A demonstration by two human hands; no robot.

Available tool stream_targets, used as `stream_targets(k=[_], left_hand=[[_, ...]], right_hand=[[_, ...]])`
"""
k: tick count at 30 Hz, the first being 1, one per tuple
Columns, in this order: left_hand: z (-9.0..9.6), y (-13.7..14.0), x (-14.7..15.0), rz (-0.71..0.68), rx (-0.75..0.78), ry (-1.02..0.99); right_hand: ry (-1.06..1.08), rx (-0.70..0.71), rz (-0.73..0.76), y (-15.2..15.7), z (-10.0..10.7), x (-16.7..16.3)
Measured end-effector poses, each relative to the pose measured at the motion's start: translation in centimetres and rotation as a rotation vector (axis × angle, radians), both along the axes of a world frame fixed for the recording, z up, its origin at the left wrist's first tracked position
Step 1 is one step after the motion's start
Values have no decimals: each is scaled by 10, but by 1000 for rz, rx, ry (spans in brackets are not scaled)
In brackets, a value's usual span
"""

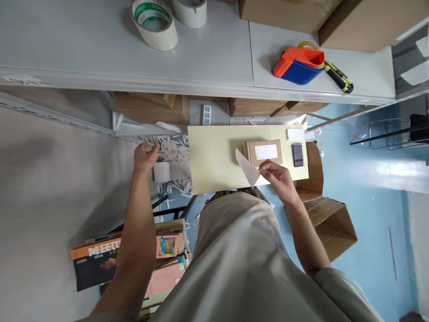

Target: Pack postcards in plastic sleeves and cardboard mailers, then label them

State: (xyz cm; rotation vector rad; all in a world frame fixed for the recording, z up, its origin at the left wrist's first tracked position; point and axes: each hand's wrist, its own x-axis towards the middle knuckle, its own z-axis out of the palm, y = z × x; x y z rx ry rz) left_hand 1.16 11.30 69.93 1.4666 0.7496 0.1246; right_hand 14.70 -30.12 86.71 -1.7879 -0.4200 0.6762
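My right hand (276,179) is closed in a pinch on the corner of a thin white sheet of paper (248,169). The sheet hangs tilted in front of a small cardboard box (279,150), which bears a white label (266,152) on top. The box lies on a pale yellow tabletop (214,156). Off the table's left end, my left hand (146,156) is held above a heap of white paper strips (177,154). Its fingers are curled together, with a small whitish bit at their tips that I cannot make out.
A phone (297,154) and a white stack of labels (296,134) lie at the table's right end. A shelf above holds tape rolls (156,27), an orange-blue tape dispenser (299,65) and a utility knife (339,77). Open cartons (330,223) stand on the right floor.
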Motion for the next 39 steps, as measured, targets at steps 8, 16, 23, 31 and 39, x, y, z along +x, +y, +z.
stream_targets(k=[8, 16, 23, 31, 39], left_hand=[[71, -209, 46, -198, -130, -144], [104, -330, 90, -209, 100, -299], [97, -381, 134, -240, 229, -212], [74, -432, 155, -107, 165, -108], [64, -438, 155, 70, 39, -46]], right_hand=[[-126, -2, -72, -29, -19, 20], [58, 98, -215, -60, -45, 54], [197, 143, -226, -105, -62, 102], [293, 179, -118, -135, -86, 139], [344, 207, 16, -163, -91, 159]])
